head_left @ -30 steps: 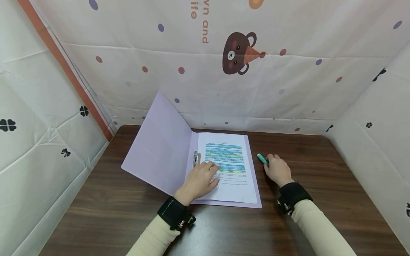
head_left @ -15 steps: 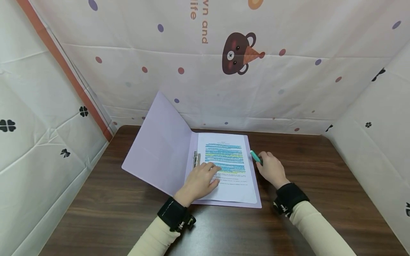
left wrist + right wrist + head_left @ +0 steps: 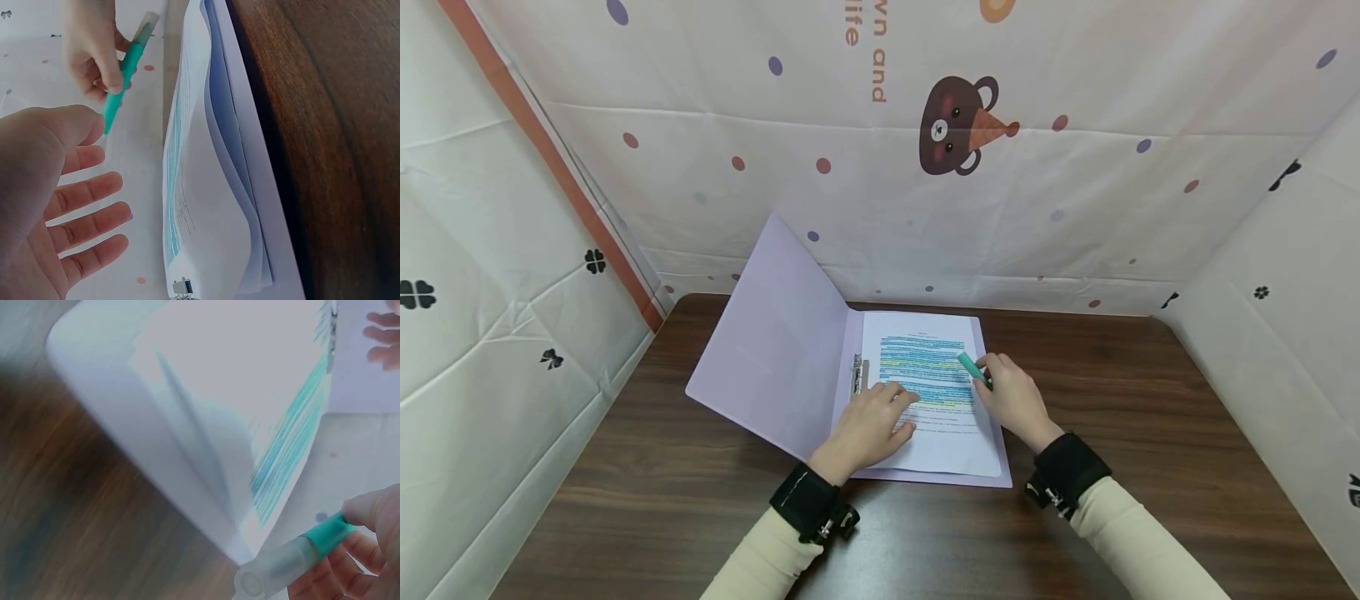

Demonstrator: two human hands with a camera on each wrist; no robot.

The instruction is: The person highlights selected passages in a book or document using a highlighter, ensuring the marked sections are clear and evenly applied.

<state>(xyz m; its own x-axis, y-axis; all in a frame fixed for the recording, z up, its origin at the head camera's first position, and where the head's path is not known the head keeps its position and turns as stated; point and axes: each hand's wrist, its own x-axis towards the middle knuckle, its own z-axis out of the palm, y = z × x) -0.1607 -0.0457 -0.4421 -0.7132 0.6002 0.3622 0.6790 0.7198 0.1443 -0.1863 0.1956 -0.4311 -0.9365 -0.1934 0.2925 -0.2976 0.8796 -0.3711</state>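
While pinching a green marker in the right hand above highlighted pages, holds the left hand over them with fingers apart, near a metal clip.

Head view: high, facing forward and down at desk. Wrist views: low, close, sharing green marker.

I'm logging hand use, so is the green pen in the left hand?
No, the right hand holds the green pen, apart from the left hand in the head view.
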